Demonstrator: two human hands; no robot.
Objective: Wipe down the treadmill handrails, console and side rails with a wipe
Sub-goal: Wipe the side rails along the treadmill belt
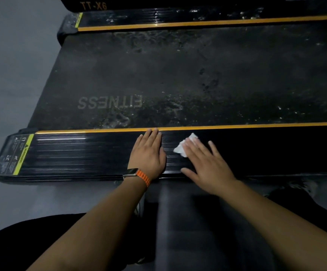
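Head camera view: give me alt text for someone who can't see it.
The right hand presses a white wipe flat on the treadmill's near side rail, left hand resting open beside it. The dark belt lies beyond.

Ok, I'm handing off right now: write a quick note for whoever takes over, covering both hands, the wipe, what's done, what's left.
Left hand: open, flat on the near black ribbed side rail, holding nothing.
Right hand: straight fingers pressing the crumpled white wipe onto the same rail.
Done: near-rail wiping under way; how much is clean cannot be told.
Left: finish this rail, check the far black side rail; handrails and console are out of view.
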